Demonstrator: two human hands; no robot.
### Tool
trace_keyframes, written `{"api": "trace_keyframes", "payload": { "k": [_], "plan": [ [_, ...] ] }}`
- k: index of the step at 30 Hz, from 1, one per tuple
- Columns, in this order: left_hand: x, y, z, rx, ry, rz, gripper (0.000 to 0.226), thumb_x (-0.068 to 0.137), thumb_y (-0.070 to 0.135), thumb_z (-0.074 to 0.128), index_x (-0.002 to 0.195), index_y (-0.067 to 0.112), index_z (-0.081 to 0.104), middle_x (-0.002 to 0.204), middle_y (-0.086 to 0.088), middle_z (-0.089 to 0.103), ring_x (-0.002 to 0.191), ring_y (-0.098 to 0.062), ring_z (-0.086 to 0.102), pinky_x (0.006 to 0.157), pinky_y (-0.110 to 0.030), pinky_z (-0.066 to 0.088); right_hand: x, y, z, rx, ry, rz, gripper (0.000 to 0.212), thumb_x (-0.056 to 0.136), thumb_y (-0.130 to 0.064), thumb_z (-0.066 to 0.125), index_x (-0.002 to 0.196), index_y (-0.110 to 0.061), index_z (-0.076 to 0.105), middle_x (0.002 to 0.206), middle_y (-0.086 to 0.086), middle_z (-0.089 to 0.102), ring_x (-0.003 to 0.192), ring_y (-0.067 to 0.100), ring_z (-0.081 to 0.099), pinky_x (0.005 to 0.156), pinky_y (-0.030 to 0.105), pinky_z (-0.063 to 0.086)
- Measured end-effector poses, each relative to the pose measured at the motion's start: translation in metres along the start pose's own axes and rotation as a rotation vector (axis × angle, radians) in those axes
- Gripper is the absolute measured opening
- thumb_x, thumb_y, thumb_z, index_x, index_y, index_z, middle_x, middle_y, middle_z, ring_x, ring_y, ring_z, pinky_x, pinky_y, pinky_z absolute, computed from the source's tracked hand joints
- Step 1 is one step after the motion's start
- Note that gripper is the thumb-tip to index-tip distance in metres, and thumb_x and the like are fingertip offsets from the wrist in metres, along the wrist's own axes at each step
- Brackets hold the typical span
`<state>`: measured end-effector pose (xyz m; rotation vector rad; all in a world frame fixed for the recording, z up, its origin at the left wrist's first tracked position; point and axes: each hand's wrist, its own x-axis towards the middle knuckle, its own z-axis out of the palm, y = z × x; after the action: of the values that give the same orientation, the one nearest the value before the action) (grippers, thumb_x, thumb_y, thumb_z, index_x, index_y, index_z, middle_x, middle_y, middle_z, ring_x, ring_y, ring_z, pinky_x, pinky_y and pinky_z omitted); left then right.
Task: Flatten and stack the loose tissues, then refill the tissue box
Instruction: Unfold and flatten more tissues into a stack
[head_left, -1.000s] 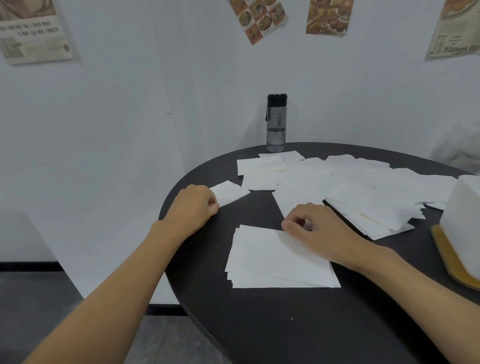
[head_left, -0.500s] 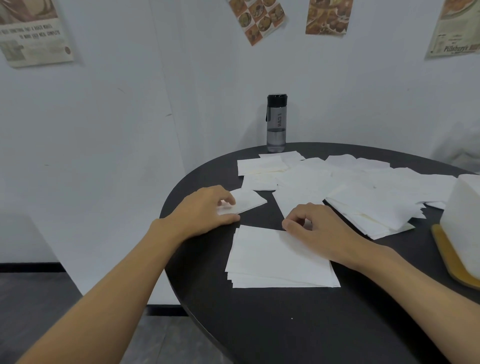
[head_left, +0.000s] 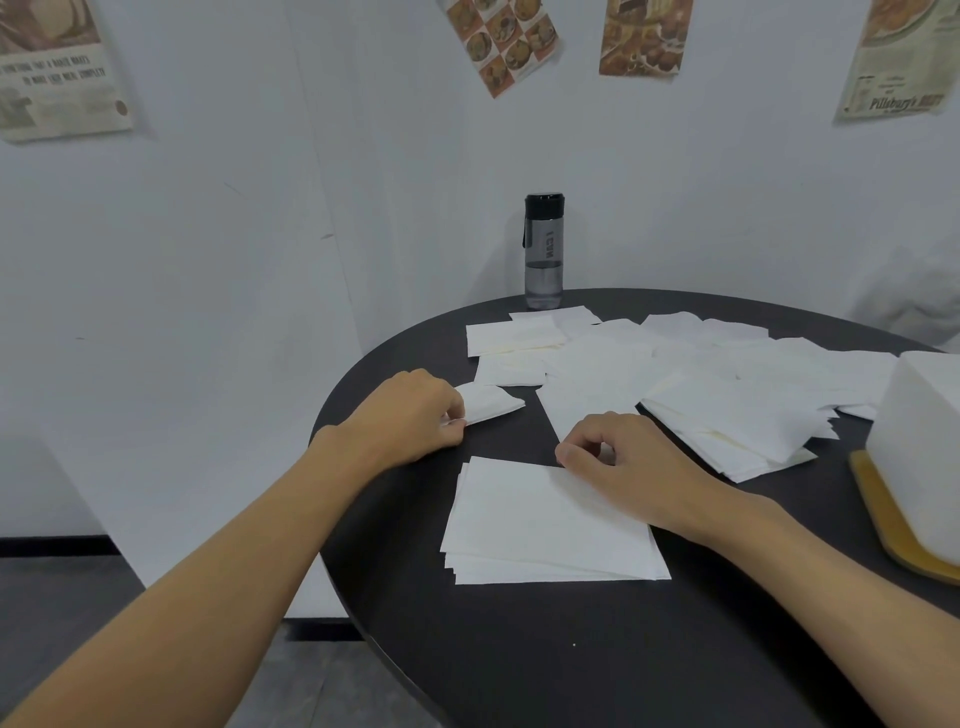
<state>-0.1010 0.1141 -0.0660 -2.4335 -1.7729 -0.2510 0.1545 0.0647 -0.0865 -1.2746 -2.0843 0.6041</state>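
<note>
1. A person's left hand (head_left: 410, 415) pinches the near end of a small creased tissue (head_left: 493, 402) lying on the round black table (head_left: 519, 675), left of the heap.
2. The right hand (head_left: 628, 462) rests, fingers curled, on the far corner of a squared white stack (head_left: 540, 530); whether it nips a sheet cannot be told.
3. Loose tissues (head_left: 701, 384) sprawl overlapping behind, reaching the white tissue box (head_left: 919, 447) at right.
</note>
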Motion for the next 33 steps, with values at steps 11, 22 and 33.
{"api": "trace_keyframes", "payload": {
  "k": [11,22,33],
  "plan": [
    [0.003,0.001,-0.003,0.136,-0.016,0.088,0.029,0.097,0.041,0.056,0.089,0.016,0.067,0.082,0.005,0.066,0.079,-0.022,0.061,0.069,-0.032,0.045,0.0,0.001,0.0,-0.002,-0.009,0.003,0.028,0.097,-0.027,0.057,0.08,-0.007,0.067,0.086,0.004,0.067,0.065,-0.001,0.046,0.065,0.012,0.039],
    [0.002,0.009,-0.002,0.12,0.025,0.094,0.021,0.09,0.024,0.051,0.076,0.013,0.063,0.07,-0.002,0.061,0.069,-0.026,0.058,0.065,-0.04,0.049,-0.001,0.0,-0.002,-0.004,-0.02,0.017,0.028,0.096,-0.027,0.056,0.082,-0.007,0.068,0.087,0.003,0.068,0.066,0.0,0.047,0.066,0.014,0.04],
    [-0.004,0.021,-0.016,-0.04,0.409,0.317,0.017,0.087,0.016,0.056,0.072,0.01,0.061,0.063,0.003,0.055,0.058,-0.025,0.051,0.053,-0.042,0.049,0.011,0.01,-0.01,0.22,0.249,0.061,0.035,0.094,-0.03,0.063,0.126,-0.033,0.049,0.098,-0.01,0.065,0.09,0.007,0.06,0.072,0.016,0.041]
  ]
}}
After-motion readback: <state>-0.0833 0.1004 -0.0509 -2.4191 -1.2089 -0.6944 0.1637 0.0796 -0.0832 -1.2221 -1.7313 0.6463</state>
